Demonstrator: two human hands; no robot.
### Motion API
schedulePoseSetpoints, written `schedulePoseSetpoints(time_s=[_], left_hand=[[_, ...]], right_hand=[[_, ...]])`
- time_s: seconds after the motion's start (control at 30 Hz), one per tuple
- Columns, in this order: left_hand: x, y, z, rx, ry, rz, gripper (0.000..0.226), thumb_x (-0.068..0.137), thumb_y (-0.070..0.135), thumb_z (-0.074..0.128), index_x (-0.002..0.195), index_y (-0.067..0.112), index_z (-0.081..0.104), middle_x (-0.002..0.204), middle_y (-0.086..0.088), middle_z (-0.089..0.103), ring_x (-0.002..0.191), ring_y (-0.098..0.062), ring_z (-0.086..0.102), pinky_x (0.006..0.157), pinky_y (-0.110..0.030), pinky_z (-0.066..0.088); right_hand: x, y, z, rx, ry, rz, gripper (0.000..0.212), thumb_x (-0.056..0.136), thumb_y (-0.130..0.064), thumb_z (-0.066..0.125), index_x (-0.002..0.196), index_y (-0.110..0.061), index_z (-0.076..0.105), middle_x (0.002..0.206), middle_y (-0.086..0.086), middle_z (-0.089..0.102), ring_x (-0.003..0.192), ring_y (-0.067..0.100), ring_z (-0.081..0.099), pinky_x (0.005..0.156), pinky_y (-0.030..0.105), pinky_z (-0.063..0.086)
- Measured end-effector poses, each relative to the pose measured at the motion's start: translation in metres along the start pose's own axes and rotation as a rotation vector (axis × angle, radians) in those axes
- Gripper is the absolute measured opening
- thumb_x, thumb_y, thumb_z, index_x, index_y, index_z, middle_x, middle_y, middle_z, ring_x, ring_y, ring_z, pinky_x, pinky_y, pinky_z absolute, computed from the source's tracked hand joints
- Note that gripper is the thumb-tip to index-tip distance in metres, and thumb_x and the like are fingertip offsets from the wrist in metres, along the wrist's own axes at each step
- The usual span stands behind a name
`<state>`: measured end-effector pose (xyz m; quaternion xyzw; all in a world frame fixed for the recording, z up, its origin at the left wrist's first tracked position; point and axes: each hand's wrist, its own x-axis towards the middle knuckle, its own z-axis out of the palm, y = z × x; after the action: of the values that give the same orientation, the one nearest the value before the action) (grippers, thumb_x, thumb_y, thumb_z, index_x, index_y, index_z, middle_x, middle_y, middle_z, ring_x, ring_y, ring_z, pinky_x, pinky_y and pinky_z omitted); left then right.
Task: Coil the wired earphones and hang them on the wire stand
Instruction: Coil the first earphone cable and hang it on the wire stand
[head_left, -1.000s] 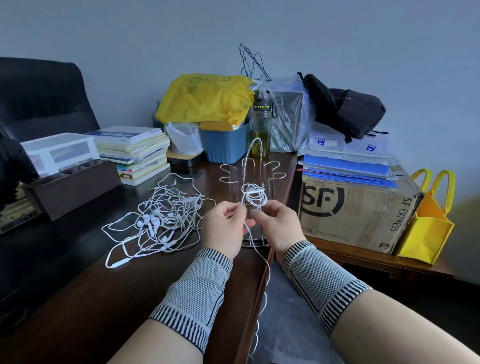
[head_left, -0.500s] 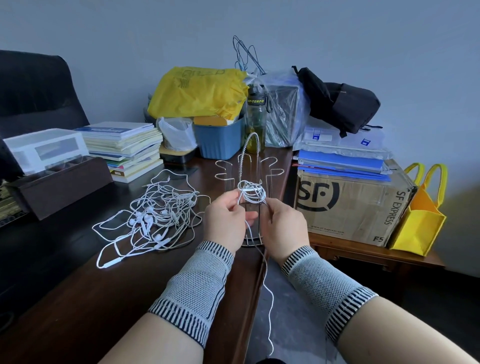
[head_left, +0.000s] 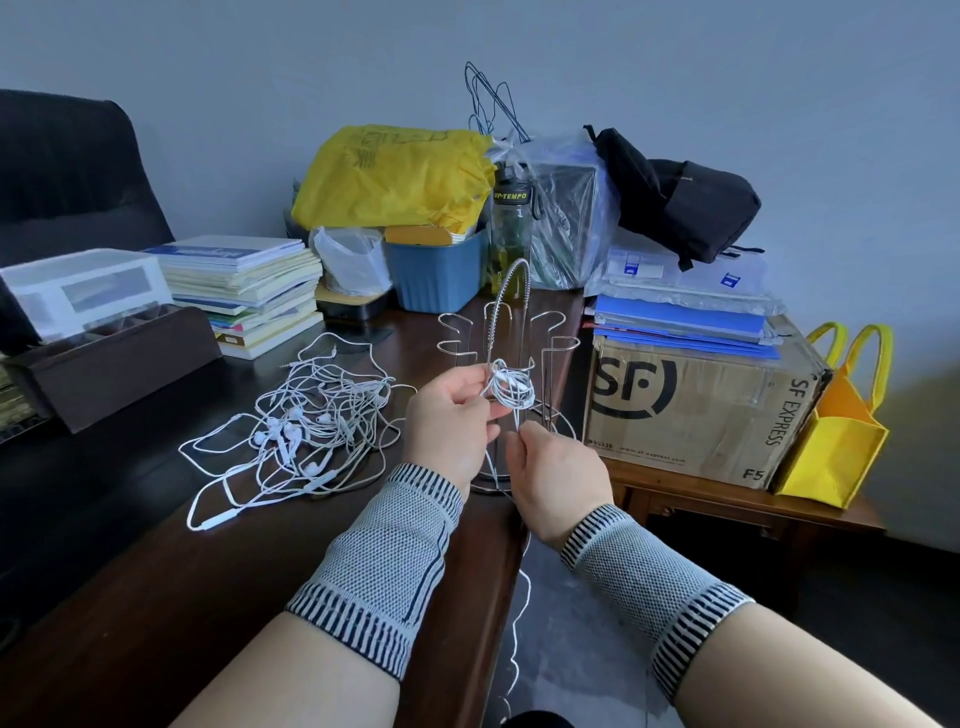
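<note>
Both hands grip: left (head_left: 449, 421) pinches earphone coil (head_left: 511, 385), right (head_left: 558, 475) holds its tail (head_left: 519, 618) hanging straight down.

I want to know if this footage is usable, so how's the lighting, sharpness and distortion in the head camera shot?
Head view: dim, bluish, even light without hard shadows; wide-angle bending at the edges; the small white coiled earphone bundle, the left hand and the right hand are sharp; the thin silver wire stand is fine-drawn against clutter; the dark brown wooden desk shows faint sheen.
</note>
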<state>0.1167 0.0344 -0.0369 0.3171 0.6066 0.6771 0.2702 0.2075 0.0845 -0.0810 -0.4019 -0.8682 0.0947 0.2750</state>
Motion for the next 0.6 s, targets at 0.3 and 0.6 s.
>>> schedulePoseSetpoints(time_s=[0.3, 0.6], left_hand=[[-0.005, 0.015, 0.004, -0.167, 0.037, -0.090, 0.014, 0.092, 0.010, 0.059, 0.091, 0.019, 0.070, 0.092, -0.003, 0.072, 0.072, -0.010, 0.063, 0.049, -0.015, 0.038], [-0.002, 0.020, 0.005, -0.169, 0.126, -0.180, 0.011, 0.089, 0.023, 0.069, 0.078, 0.023, 0.068, 0.076, 0.008, 0.064, 0.073, -0.009, 0.060, 0.041, -0.012, 0.035]], right_hand=[[0.002, -0.002, -0.001, -0.029, 0.001, -0.003, 0.042, 0.100, -0.038, 0.032, 0.061, -0.021, 0.029, 0.059, -0.005, 0.038, 0.063, 0.024, 0.041, 0.060, 0.030, 0.031], [0.002, -0.002, -0.003, 0.051, 0.058, -0.010, 0.039, 0.097, -0.038, 0.040, 0.065, -0.016, 0.046, 0.066, 0.002, 0.060, 0.063, 0.025, 0.054, 0.061, 0.032, 0.046]])
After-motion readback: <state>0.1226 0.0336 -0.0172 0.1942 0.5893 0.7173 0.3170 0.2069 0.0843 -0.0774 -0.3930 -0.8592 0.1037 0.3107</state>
